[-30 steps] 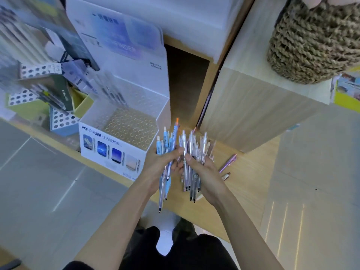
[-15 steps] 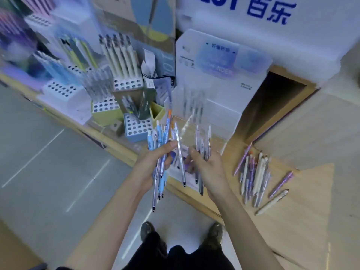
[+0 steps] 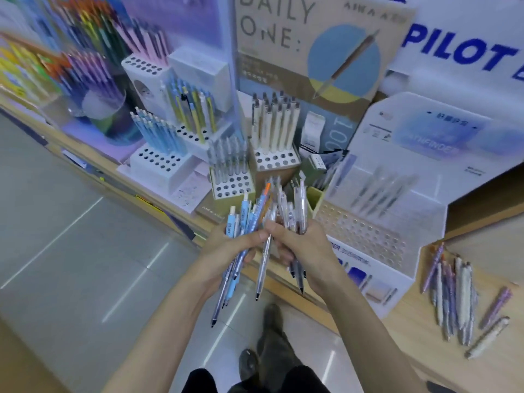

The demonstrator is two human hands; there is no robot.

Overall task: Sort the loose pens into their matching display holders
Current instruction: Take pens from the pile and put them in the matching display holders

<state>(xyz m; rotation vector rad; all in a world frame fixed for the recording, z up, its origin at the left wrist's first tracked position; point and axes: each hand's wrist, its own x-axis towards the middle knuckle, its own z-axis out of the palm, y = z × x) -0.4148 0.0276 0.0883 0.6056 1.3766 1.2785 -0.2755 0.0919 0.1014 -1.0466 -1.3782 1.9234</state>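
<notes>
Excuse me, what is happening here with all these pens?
A person stands at a shop shelf full of pen displays and is sorting pens. The left hand grips a bunch of blue pens, and the right hand grips a bunch of clear pens. Just behind the hands is a white holder with many empty holes. More loose pens lie on the wooden shelf to the right, not yet sorted.
</notes>
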